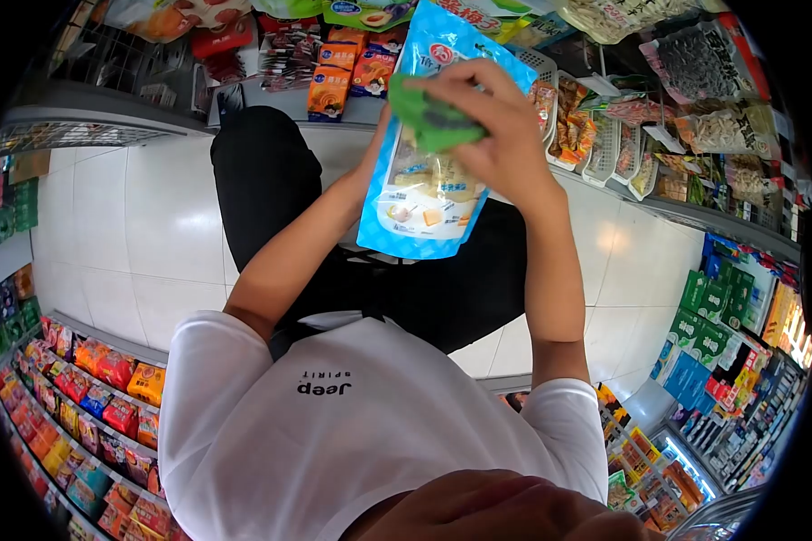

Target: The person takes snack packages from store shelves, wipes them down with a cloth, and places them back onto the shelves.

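A blue and white snack pouch (421,203) with a clear window is held up over my lap, tilted, with its top near the shelf. My left hand (375,149) grips it from the left side, and most of the fingers are hidden behind the pouch. My right hand (492,117) has its fingers bent around a folded green cloth (435,122), which lies against the front of the pouch's upper half.
Ahead is a shelf with orange snack packets (330,88), white plastic baskets (604,153) and bagged dried goods (702,61). Racks of colourful packets (119,415) stand behind me on the left. More shelves with green boxes (705,302) stand at the right. Pale floor tiles (171,212) surround my dark-clothed legs.
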### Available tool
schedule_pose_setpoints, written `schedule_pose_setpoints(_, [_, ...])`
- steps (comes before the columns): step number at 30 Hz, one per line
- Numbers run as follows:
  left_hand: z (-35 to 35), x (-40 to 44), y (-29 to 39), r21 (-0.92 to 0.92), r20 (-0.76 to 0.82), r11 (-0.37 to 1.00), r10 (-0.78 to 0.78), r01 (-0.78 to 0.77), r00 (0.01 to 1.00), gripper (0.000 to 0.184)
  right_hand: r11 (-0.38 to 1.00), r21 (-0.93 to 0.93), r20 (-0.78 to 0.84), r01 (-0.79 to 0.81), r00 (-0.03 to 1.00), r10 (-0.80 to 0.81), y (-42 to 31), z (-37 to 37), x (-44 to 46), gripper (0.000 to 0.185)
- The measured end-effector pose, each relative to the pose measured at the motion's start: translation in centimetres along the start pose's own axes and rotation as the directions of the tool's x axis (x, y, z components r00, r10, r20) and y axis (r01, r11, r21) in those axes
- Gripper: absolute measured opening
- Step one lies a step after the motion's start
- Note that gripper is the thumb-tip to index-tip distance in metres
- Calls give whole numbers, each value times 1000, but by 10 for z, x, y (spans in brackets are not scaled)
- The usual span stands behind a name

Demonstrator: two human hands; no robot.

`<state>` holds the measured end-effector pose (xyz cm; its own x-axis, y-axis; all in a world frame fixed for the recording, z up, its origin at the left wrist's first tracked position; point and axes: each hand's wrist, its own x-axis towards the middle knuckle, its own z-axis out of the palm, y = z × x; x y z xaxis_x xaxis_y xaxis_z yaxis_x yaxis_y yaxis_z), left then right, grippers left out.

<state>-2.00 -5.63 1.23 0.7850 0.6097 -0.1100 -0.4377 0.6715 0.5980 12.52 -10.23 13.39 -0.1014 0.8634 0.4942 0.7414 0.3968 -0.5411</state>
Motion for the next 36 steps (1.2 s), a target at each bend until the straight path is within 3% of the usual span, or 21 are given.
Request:
schedule_pose_setpoints(2, [-2,-6,5,-251,211,966,-3,57,977,70,996,-80,-79,-25,997,19,10,4,2,47])
schedule_pose_setpoints(4, [-3,-4,7,-363,339,928,49,83,939,71,974,-211,-170,-82,984,46,20,-1,4,49])
schedule_pose_setpoints(5, [-9,3,4,-360,365,931,79,62,928,71,986,-156,-77,-66,996,55,16,-1,0,51])
schedule_pose_setpoints(8, [-3,3,5,-280,272,959,35,44,962,69,998,-37,90,54,995,-50,-6,-4,2,53])
schedule_pose_setpoints(11, [1,-7,4,-89,101,989,-105,114,989,66,985,-167,-102,-53,994,37,24,2,1,52])
schedule_pose_setpoints(12, [2,-7,4,-172,155,979,-85,112,984,66,978,-196,-177,-76,983,40,26,1,5,51])
schedule_pose_setpoints(13, [3,-6,5,-252,209,961,-58,111,976,66,994,-38,-104,-98,990,94,20,-2,3,48])
schedule_pose_setpoints(16, [-14,5,-5,-307,217,947,-32,99,976,67,993,107,67,45,996,-53,-8,4,0,48])
schedule_pose_setpoints(17, [-26,8,-15,-296,192,950,-40,97,981,68,998,7,146,64,987,-65,-15,2,1,49])
schedule_pose_setpoints(20, [-23,4,-11,-309,190,942,-76,133,979,68,989,-128,-35,-77,997,73,13,4,0,49])
schedule_pose_setpoints(21, [-21,4,-7,-316,198,938,-85,146,976,68,956,-285,-111,-73,993,43,20,1,5,49])
schedule_pose_setpoints(24, [-18,4,0,-313,210,936,-99,162,973,67,994,-102,46,-24,999,28,5,-3,-1,50])
schedule_pose_setpoints(25, [-17,4,0,-309,211,936,-103,167,972,67,998,-14,122,57,991,-55,-1,-2,-3,51])
schedule_pose_setpoints(28, [-20,2,4,-297,198,940,-113,169,974,67,989,-150,119,5,993,13,-1,-5,-2,52])
schedule_pose_setpoints(32, [-21,4,4,-303,206,935,-126,185,970,67,960,-273,-43,-69,997,59,33,-15,-1,56])
schedule_pose_setpoints(36, [-22,2,7,-296,202,935,-137,193,970,67,998,-55,145,-20,989,28,4,-21,1,50])
